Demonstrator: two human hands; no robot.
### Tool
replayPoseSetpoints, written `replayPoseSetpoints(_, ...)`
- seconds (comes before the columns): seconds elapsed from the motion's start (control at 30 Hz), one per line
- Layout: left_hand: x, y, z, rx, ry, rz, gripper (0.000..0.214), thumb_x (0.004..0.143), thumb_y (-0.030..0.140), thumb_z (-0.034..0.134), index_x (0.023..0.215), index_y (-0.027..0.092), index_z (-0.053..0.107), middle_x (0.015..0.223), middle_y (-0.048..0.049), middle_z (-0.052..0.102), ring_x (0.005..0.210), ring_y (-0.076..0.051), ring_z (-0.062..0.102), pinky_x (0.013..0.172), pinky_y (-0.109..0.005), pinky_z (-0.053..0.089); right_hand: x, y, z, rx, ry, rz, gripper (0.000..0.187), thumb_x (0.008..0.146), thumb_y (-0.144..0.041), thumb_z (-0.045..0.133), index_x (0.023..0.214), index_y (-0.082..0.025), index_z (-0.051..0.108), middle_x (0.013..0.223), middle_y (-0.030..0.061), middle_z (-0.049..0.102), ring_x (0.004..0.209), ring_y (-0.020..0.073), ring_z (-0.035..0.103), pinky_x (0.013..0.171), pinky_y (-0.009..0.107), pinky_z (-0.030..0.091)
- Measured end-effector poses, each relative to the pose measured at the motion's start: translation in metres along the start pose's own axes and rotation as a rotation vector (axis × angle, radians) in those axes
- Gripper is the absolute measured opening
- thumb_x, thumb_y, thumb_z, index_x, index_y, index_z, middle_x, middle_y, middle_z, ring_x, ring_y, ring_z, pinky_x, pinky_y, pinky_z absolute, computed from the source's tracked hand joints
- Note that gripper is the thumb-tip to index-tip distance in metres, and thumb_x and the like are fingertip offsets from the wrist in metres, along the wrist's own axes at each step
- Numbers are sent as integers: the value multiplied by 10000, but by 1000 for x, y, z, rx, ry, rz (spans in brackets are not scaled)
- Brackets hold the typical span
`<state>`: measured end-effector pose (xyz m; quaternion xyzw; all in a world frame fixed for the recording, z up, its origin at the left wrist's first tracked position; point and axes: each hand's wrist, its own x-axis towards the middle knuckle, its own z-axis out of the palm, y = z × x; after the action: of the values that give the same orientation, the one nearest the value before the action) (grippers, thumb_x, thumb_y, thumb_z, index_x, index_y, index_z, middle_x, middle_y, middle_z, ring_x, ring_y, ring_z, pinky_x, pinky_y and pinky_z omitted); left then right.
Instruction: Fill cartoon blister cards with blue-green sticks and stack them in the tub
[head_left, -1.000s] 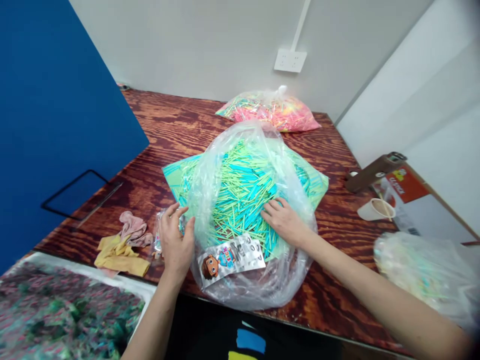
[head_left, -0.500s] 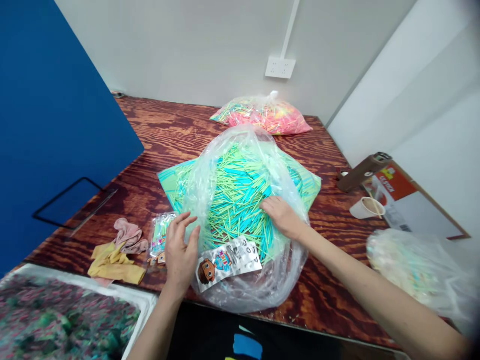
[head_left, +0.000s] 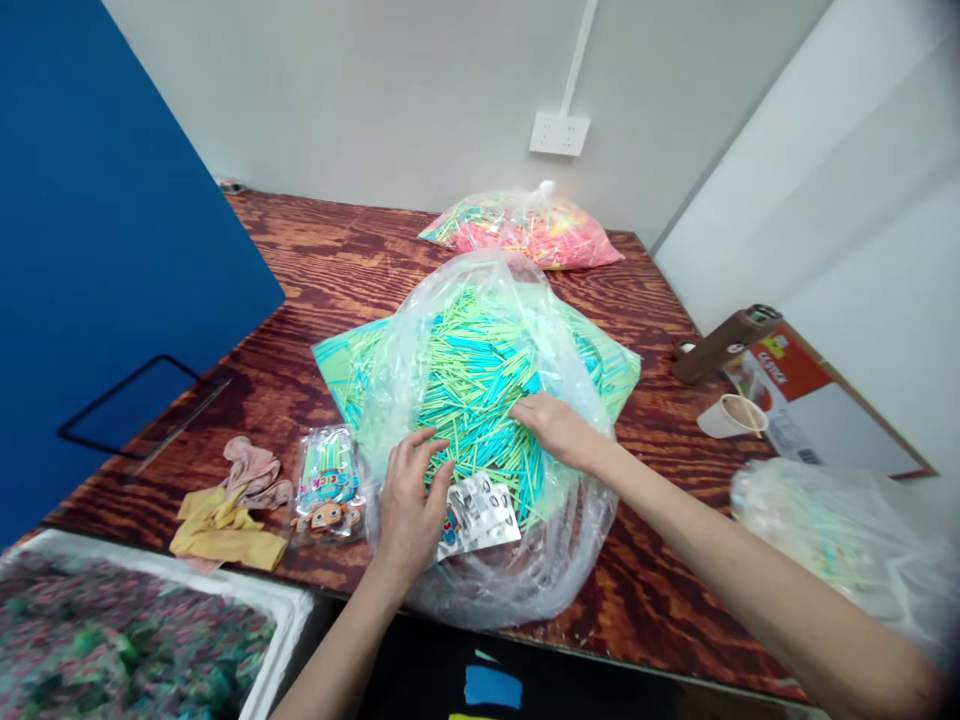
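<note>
A: Where are the fingers of the right hand [head_left: 559,430]?

B: Inside the mouth of the open plastic bag [head_left: 517,595], tips down at the green and blue sticks [head_left: 476,365]. They are bunched close together; I can't tell whether they have pinched any.

A: And the sticks, measured from those fingertips?

B: Right under them, heaped off to their left and beyond.

A: What about the left hand [head_left: 411,500]?

B: Fingers curved, thumb spread away with a fair gap between, and I see nothing held there. The silver wrapper [head_left: 487,522] shows just right of the thumb, its left end hidden behind the hand. Whether they touch, I can't tell.

A: Anything left of those fingers?

B: Near them, a clear packet [head_left: 328,485] with a cartoon face. Farther left, a yellow cloth [head_left: 225,528] touching a pink cloth [head_left: 256,472].

A: And past the right fingers?

B: Well beyond, behind the heap, a tied bag [head_left: 529,238] with mostly pink contents. Well to their right, a paper cup [head_left: 724,418], with a brown bottle [head_left: 720,347] just behind it, all on the wooden table [head_left: 337,245].
</note>
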<state>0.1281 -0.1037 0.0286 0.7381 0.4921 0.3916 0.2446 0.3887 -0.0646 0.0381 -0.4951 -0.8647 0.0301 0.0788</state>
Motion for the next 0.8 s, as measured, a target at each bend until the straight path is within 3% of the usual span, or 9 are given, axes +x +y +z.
replayPoseSetpoints(0.17,1,9,1,-45,23,6,211,930,241,534,1126,246,612,1253,-82,584,1226,-253,511,1047,-432,396,6,-13,-14,470,210,158,218,973,-214,410,855,-190,592,852,62,662,835,205,620,779,333,448)
replayPoseSetpoints(0.23,2,15,2,-92,60,1,271,930,242,541,1198,243,581,1266,-86,583,1238,-248,506,1066,-425,379,10,-24,-24,750,209,239,253,965,-296,433,775,-202,572,770,29,645,779,189,621,756,322,456)
replayPoseSetpoints(0.33,9,25,7,-251,98,-46,407,939,259,539,1343,245,484,1348,-97,548,1265,-232,500,1077,-405,374,8,-46,-27,1196,34,321,267,892,-412,558,728,-201,574,670,-16,614,678,157,594,720,298,457)
replayPoseSetpoints(0.4,17,28,13,-397,96,-65,465,945,269,533,1399,253,435,1416,-101,507,1284,-226,496,1069,-388,387,1,-61,-18,1483,-131,397,263,821,-440,656,761,-192,593,636,-37,603,597,133,564,656,277,446)
replayPoseSetpoints(0.5,28,27,25,-490,11,-43,355,940,267,533,1291,246,574,1318,-91,607,1209,-232,565,1026,-375,417,-14,-79,3,1821,-289,551,289,747,-421,753,788,-177,602,628,-43,610,533,108,553,587,253,436)
replayPoseSetpoints(0.6,33,21,37,-401,-145,-10,225,934,237,521,1045,234,717,1054,-77,724,1006,-231,657,921,-361,463,-26,-87,18,1992,-334,624,313,695,-388,815,771,-167,607,641,-33,628,546,104,587,611,252,467)
replayPoseSetpoints(0.67,32,17,43,-355,-205,15,232,934,211,505,1005,232,725,999,-72,731,949,-226,669,872,-350,480,-31,-87,21,2042,-338,644,323,676,-376,836,756,-162,608,644,-30,627,551,101,593,618,252,475)
replayPoseSetpoints(0.8,29,13,47,-302,-181,87,242,938,154,470,1027,202,690,1015,-78,706,968,-207,651,864,-336,487,-31,-78,19,2017,-311,673,329,668,-375,847,772,-152,630,624,-36,599,515,83,536,566,242,451)
